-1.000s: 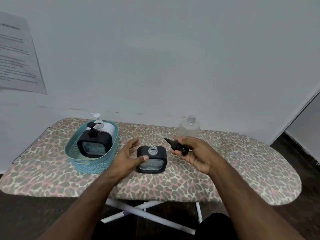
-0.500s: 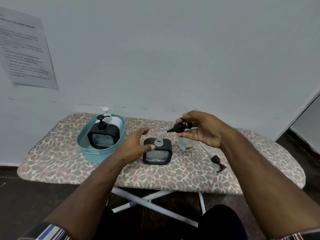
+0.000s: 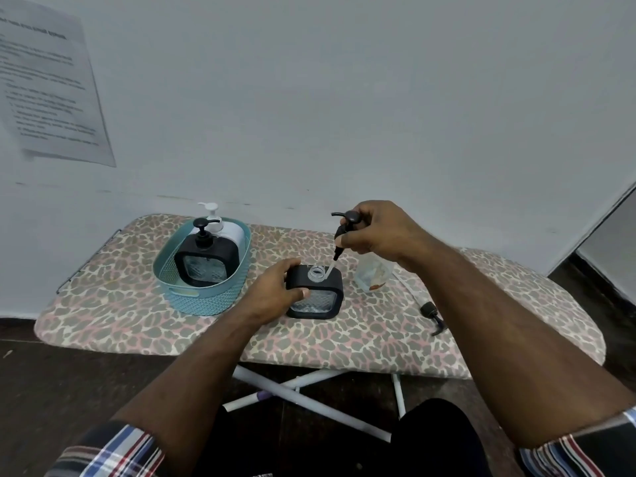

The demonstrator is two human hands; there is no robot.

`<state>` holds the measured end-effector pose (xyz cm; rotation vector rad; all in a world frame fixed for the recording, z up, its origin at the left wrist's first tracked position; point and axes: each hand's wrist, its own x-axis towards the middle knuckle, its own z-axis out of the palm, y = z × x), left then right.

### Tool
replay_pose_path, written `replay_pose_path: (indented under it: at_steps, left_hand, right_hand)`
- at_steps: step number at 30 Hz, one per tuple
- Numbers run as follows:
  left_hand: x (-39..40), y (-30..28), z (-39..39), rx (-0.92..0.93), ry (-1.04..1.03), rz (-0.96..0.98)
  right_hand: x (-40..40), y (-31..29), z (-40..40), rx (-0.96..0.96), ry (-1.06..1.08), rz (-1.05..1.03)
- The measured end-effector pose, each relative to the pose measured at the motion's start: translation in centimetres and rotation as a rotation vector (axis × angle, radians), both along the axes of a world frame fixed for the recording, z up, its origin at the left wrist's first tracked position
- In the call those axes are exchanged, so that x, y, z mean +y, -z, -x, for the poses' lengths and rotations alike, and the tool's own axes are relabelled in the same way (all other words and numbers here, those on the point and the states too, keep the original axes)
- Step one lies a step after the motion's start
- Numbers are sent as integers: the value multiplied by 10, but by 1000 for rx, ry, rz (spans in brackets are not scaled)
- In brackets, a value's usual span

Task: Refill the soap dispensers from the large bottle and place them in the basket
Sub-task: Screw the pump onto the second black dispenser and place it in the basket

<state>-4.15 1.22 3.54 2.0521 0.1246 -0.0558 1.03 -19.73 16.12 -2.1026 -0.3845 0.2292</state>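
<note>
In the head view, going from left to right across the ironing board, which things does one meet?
Teal basket holding two dispensers → left hand → black dispenser with open neck → clear large bottle → loose black pump lying on the board.

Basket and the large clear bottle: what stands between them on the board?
In the head view, the open black dispenser stands between the teal basket and the clear bottle, steadied by the left hand.
</note>
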Motion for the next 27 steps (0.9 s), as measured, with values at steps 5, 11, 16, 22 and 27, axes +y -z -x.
replay_pose_path:
  at_steps: [5,11,16,22,27]
  left_hand:
    - [3,4,-2,-4,4,20]
    - [5,6,-4,-12,12,31]
    - [6,10,-5,-23,12,40]
    - [7,12,-6,-38,26,57]
    - [7,13,-7,-49,27,72]
  right_hand:
    - [7,-6,-8,-3,-16,-59]
    - [15,-8,-16,-11,-48,-30]
    - [25,12,-19,-34,-99,174]
    - [31,34,-19,-87,-141,295]
    - [33,44,-19,-86,-175,395]
